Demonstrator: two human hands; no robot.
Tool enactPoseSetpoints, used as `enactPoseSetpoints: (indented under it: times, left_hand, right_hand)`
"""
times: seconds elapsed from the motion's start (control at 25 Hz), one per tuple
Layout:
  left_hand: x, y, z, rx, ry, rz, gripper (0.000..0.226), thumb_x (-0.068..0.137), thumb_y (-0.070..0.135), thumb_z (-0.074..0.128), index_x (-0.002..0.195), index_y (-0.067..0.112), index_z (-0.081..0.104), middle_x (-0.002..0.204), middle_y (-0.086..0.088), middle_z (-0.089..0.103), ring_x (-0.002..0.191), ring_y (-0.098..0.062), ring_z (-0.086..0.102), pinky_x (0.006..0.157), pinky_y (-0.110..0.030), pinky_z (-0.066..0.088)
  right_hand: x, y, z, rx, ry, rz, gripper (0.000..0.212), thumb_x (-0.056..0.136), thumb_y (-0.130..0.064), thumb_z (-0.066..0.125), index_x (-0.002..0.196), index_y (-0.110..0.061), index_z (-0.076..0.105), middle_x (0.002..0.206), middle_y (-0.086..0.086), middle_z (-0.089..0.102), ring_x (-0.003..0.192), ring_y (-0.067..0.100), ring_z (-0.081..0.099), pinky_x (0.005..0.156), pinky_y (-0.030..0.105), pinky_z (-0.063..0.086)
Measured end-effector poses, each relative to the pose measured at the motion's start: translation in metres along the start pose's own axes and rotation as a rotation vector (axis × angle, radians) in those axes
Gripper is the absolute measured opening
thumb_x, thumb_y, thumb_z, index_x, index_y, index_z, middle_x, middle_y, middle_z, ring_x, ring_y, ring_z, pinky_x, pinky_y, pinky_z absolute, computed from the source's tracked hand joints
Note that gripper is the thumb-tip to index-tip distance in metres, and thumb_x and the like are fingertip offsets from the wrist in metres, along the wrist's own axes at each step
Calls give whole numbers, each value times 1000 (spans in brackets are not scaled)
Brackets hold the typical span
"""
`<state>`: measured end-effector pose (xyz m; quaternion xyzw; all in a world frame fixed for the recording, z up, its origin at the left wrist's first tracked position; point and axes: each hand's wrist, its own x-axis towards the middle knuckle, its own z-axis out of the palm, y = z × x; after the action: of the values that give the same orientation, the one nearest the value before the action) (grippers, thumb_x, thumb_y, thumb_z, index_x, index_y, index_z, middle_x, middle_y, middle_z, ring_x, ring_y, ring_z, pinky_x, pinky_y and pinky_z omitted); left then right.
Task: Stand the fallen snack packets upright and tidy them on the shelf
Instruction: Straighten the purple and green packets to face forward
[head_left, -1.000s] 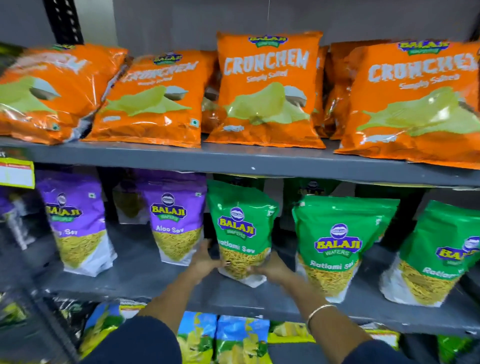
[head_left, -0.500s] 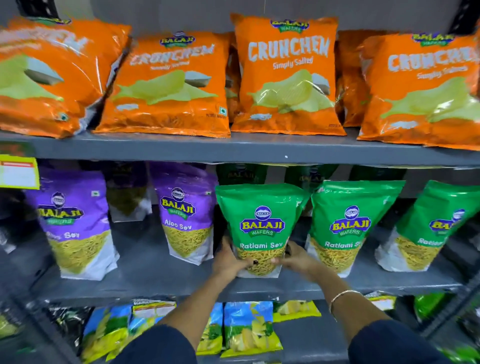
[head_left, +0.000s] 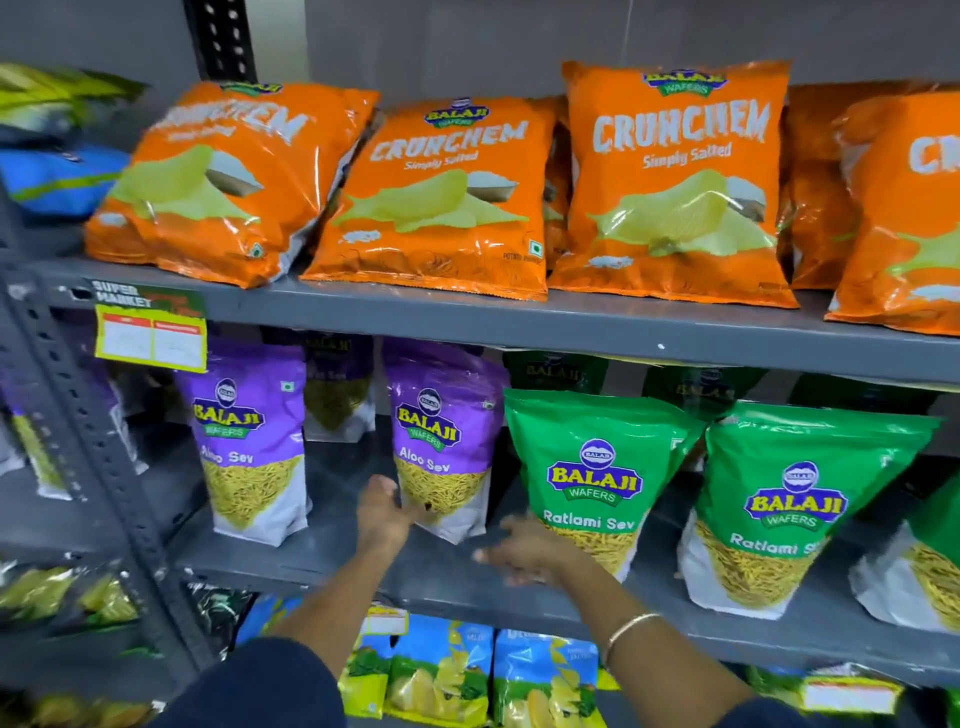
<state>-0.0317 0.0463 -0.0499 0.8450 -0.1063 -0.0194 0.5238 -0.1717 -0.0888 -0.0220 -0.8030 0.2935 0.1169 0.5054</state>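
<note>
While your left hand (head_left: 385, 512) reaches onto the middle shelf (head_left: 322, 558), its fingers are spread loosely and touch the lower left corner of the second purple Aloo Sev packet (head_left: 442, 441); you have no closed grip on it. That packet stands upright near the middle of the shelf, tilted slightly. Your right hand (head_left: 524, 551) hovers open just above the shelf's front edge, fingers extended and blurred, holding nothing, between that purple packet and the green Ratlami Sev packet (head_left: 592, 478). The green packet stands upright just to the right of the purple one, near the front edge, with a second green packet (head_left: 795, 504) just beside it on its right. Another purple Aloo Sev packet (head_left: 249, 447) stands upright toward the shelf's left end, well apart from your hands. On the upper shelf (head_left: 467, 322), orange Crunchem packets (head_left: 675, 182) lean back in a row along the front edge. A yellow price tag (head_left: 150, 338) hangs from that shelf's left front edge.
</note>
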Motion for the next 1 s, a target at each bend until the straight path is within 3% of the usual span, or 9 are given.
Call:
enactPoseSetpoints:
  times: [0.08,0.2,0.32,0.44,0.56,0.68,0.8,0.92,1.0]
  left_hand:
    - [34,-2,-13,-173,-143,-27,75,67,-7,77,132,-7,39,133,-17,47,127,-27,45,102,-31,38]
    - [58,-7,-18,-165,-551,-51,76,73,-8,71,137,2,32,135,-9,51,120,-19,49,95,-29,41]
    - [61,-26,-26,-74,-490,-5,68,69,-4,76,129,3,45,128,-19,59,110,-24,56,94,-32,44]
    - [59,-43,-47,-117,-435,19,84,63,-8,80,134,-1,38,134,-22,54,119,-26,54,102,-36,44]
    - [53,-53,-65,-92,-436,7,92,64,-2,81,139,0,28,137,-17,50,125,-22,49,105,-35,41]
    - [49,-55,-70,-148,-455,-9,86,66,-5,79,137,-1,31,134,-20,54,125,-33,52,107,-49,42]
    - [47,-52,-75,-173,-474,15,76,68,-8,76,134,-6,38,125,-20,59,111,-21,55,97,-33,45]
    - [43,-50,-75,-178,-463,28,74,69,-10,75,133,-6,39,129,-23,57,106,-15,50,89,-27,41]
    - [42,-48,-76,-169,-484,25,75,71,-8,73,136,-4,35,131,-21,55,109,-18,51,91,-29,41]
  right_hand:
    - [30,-15,9,161,158,-155,80,76,-10,75,140,0,28,131,14,48,113,22,53,86,29,52]
    - [64,-32,18,478,161,-255,79,73,5,73,138,2,29,137,20,53,108,21,57,91,32,48]
    - [76,-35,34,516,282,-284,77,68,10,76,134,2,37,131,23,58,114,29,60,103,40,46]
    - [72,-41,57,494,310,-306,79,66,13,77,133,3,38,131,26,56,123,37,54,107,52,40]
    - [58,-51,69,514,221,-411,71,69,17,72,131,0,40,130,24,57,114,32,59,96,40,53]
    - [44,-76,52,667,229,-469,50,75,10,70,119,-8,53,108,12,69,79,12,70,62,18,58]
    - [29,-105,29,693,309,-488,37,76,9,67,113,10,60,82,3,76,51,2,69,45,15,54]
    - [23,-110,28,705,387,-476,42,75,11,67,116,15,57,84,6,73,54,4,67,48,13,54]
    - [24,-95,37,713,329,-411,53,76,8,69,125,7,49,102,11,69,77,14,66,61,17,54]
